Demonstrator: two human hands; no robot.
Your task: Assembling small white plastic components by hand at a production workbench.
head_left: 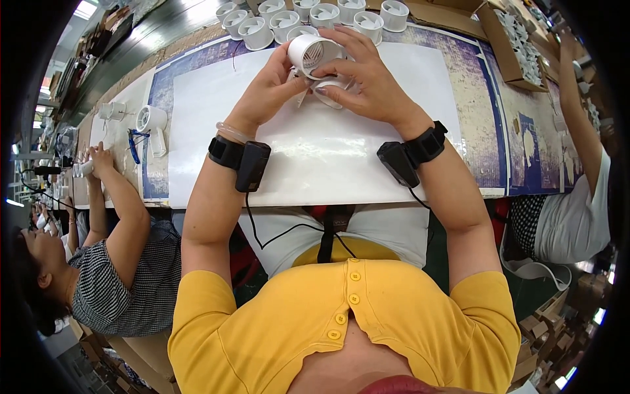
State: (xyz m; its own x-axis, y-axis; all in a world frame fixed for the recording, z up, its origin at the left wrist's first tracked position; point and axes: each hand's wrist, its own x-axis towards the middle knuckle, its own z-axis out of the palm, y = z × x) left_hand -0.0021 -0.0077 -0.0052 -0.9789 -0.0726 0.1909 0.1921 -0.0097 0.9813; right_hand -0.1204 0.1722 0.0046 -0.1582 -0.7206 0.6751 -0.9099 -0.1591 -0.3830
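Note:
Near the far side of the white sheet, both my hands hold a white round fan housing [294, 58], tilted so that a grille shows inside its ring. My left hand [268, 88] grips its left side, thumb bent in underneath. Around the right side curl the fingers of my right hand [372, 82], with the thumb and index finger low at the rim. Below the housing is another white curved part [336, 103], partly covered by my fingers; whether it is joined to the housing I cannot tell.
Several white fan housings with blades [254, 31] stand along the far edge. A cardboard box of white fan blades [518, 49] sits far right. To the left lie blue-handled pliers [134, 146] and a white fan [151, 119]. Co-workers sit at both sides, a co-worker's hand [100, 159] at left.

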